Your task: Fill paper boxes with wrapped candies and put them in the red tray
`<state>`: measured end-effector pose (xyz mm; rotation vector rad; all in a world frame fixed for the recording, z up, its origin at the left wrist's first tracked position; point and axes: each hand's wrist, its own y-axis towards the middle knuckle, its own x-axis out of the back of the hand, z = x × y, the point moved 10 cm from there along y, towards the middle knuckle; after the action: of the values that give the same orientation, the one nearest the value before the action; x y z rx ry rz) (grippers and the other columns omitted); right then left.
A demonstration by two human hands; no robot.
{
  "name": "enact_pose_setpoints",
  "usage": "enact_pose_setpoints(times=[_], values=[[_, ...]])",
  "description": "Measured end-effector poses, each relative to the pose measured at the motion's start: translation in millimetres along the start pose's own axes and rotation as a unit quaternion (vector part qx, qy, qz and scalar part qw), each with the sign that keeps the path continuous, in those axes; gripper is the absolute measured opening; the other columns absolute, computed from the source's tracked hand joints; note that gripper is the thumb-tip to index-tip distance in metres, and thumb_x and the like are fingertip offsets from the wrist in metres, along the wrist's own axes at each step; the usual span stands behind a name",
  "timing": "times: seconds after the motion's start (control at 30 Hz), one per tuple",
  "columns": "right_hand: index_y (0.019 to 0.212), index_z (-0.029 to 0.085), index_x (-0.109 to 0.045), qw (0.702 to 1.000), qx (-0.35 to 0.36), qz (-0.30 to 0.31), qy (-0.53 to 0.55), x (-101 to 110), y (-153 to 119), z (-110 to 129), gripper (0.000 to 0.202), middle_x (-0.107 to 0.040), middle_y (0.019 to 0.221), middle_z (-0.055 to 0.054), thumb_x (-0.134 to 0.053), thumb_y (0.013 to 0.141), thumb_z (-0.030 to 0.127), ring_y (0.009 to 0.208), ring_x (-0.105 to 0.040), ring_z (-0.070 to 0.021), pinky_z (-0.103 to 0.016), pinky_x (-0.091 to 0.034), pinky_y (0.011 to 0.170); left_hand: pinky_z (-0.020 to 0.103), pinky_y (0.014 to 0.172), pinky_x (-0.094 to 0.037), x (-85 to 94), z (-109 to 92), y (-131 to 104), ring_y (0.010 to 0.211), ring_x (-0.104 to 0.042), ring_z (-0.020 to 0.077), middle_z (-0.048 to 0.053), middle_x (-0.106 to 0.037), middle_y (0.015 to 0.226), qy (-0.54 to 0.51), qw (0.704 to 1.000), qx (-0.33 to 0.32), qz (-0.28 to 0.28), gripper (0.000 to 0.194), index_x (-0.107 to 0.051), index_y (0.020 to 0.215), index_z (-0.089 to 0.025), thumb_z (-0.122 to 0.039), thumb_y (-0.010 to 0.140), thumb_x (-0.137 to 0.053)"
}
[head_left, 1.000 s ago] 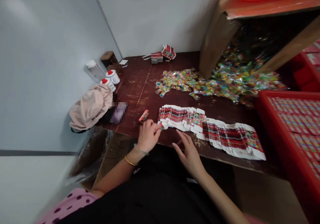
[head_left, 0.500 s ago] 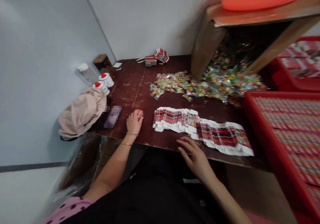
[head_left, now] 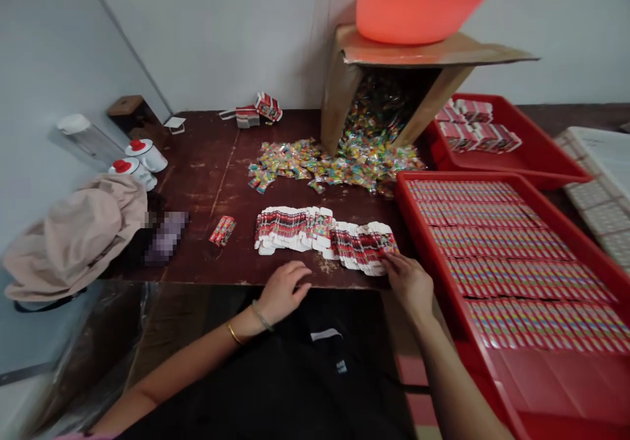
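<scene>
My left hand [head_left: 286, 290] hovers near the front edge of the table, its fingers loosely curved and the thumb apart, with nothing in it. At the right end of an overlapping row of flat red-and-white cartons [head_left: 361, 246], my right hand [head_left: 411, 286] has its fingertips closed on the edge of the last carton [head_left: 388, 242]. A second fanned row of cartons [head_left: 290, 227] lies to the left of that one. Farther left, a small filled red box or pair of boxes [head_left: 222, 230] rests alone on the dark red table [head_left: 197, 191].
Wrapped candies [head_left: 354, 161] spill from a cardboard box [head_left: 335, 92] with an orange basin [head_left: 418, 10] on top. Filled boxes line a red tray [head_left: 492, 368] at right; another red tray [head_left: 541, 161] stands behind. A cloth bag [head_left: 79, 237] and lidded mugs [head_left: 147, 155] sit left.
My left hand has let go of the small red box and moved right. My right hand has moved to the right end of the carton row. The view has turned right.
</scene>
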<state>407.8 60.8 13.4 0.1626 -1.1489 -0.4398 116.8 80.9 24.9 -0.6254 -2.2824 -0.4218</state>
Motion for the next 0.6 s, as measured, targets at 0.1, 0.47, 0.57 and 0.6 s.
enact_pose_setpoints(times=[0.1,0.47,0.57,0.6], values=[[0.080,0.019,-0.069,0.999,-0.017,-0.017,0.034,8.0,-0.7,2.3,0.031,-0.069,0.092,-0.011,-0.055,0.083,0.047,0.093,-0.060,-0.0275,-0.043,-0.046,0.085,0.031,0.089,-0.049,-26.3,-22.2,-1.3,0.098,-0.060,0.0169,0.006,-0.065,0.107,-0.070,0.995,-0.013,0.070,0.025,-0.061,0.109,-0.020,-0.028,0.087,-0.053],[0.089,0.010,-0.066,0.933,-0.277,0.009,0.229,-38.8,41.8,-83.4,0.050,-0.069,0.073,-0.010,-0.075,0.056,0.046,0.058,-0.061,-0.0183,-0.028,-0.048,0.052,0.055,0.113,-0.012,-103.0,-62.0,58.1,0.142,-0.019,0.0304,0.011,-0.032,0.151,0.167,0.964,-0.188,0.086,0.063,-0.031,0.143,-0.019,-0.050,0.090,-0.043],[0.082,0.008,-0.066,0.924,-0.290,-0.019,0.247,-42.0,57.1,-86.3,0.046,-0.070,0.070,-0.013,-0.073,0.058,0.046,0.055,-0.062,-0.0192,-0.027,-0.047,0.047,0.057,0.112,-0.012,-116.8,-50.2,83.3,0.143,-0.015,0.0310,0.013,-0.026,0.153,0.195,0.966,-0.157,0.069,0.069,-0.025,0.146,-0.017,-0.053,0.089,-0.041],[0.081,0.008,-0.066,0.922,-0.293,-0.031,0.251,-41.8,60.2,-85.9,0.045,-0.071,0.070,-0.014,-0.072,0.060,0.047,0.056,-0.063,-0.0199,-0.028,-0.047,0.047,0.057,0.113,-0.012,-117.4,-47.0,89.5,0.143,-0.015,0.0308,0.012,-0.025,0.153,0.200,0.966,-0.150,0.063,0.069,-0.025,0.146,-0.016,-0.053,0.089,-0.041]])
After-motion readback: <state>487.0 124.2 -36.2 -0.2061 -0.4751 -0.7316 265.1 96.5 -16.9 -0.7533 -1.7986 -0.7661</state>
